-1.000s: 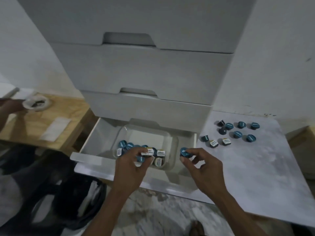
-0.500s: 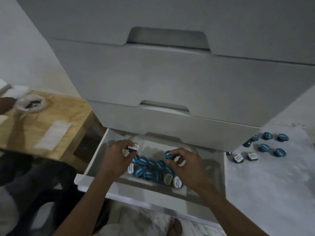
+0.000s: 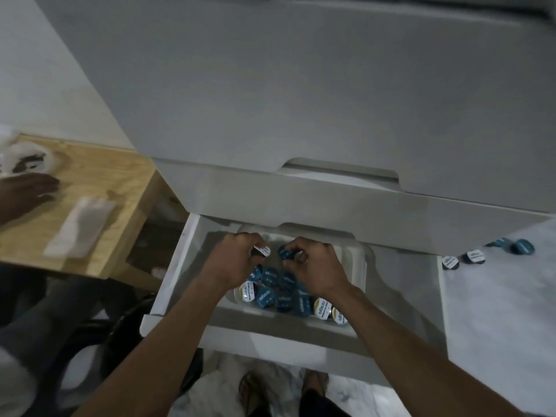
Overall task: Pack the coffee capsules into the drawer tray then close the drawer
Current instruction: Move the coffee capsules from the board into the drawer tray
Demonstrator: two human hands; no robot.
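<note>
While the bottom drawer [image 3: 400, 299] of the white cabinet [image 3: 301, 100] stands pulled out, both hands work over the clear plastic tray [image 3: 359, 263] inside it. The left hand [image 3: 233, 260] pinches a dark capsule with a white foil lid [image 3: 262, 251]; the right hand [image 3: 316, 266] pinches a blue-lidded capsule [image 3: 284, 253]. The two capsules are held near each other above the tray's far half. Packed capsules [image 3: 279, 293] fill the tray's near half: small round pods, most with blue printed lids, several with white lids. More loose capsules [image 3: 475, 256] lie on the pale counter [image 3: 496, 311] right of the drawer.
</note>
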